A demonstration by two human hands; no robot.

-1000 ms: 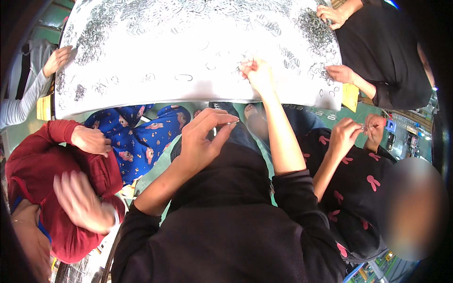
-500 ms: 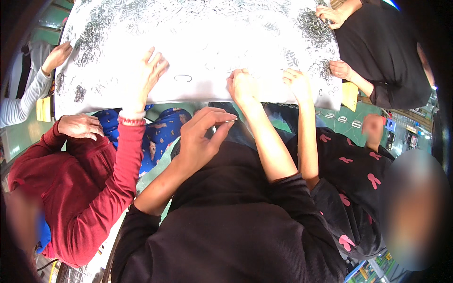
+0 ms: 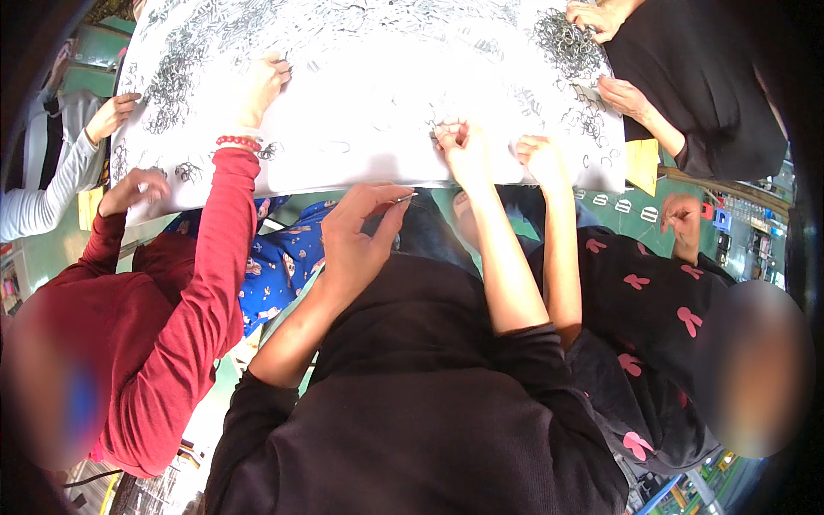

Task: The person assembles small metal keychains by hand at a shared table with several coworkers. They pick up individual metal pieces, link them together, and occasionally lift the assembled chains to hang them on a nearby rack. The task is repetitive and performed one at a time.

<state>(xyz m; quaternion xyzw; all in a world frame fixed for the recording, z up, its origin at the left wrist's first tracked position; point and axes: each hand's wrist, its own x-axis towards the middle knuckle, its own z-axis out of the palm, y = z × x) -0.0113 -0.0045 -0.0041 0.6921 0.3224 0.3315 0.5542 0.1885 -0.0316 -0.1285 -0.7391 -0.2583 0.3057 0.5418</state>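
Note:
My left hand (image 3: 362, 230) is raised just in front of the table's near edge, thumb and forefinger pinched on a small thin piece (image 3: 407, 198) whose narrow edge shows. To its right, my right hand (image 3: 465, 156) is over the near part of the white table (image 3: 369, 163), with its fingers drawn together. Small dark bits lie by its fingertips; whether one is between them I cannot make out. Dark curved pieces (image 3: 172, 94) are scattered over the tabletop, and a single larger curved piece (image 3: 335, 148) lies near the edge to the left.
A co-worker in a red sleeve (image 3: 232, 197) reaches over the table at left. Another in a rabbit-patterned top (image 3: 631, 283) sits close at right, one hand (image 3: 542, 156) beside mine. At the far right, a co-worker's hands are by a dark heap (image 3: 566, 47); another hand (image 3: 112, 116) is at far left.
My right hand has moved slightly right, and its fingers have shifted. My left hand has risen a little toward the table edge, still pinching the thin piece. The red-sleeved co-worker reaches farther in.

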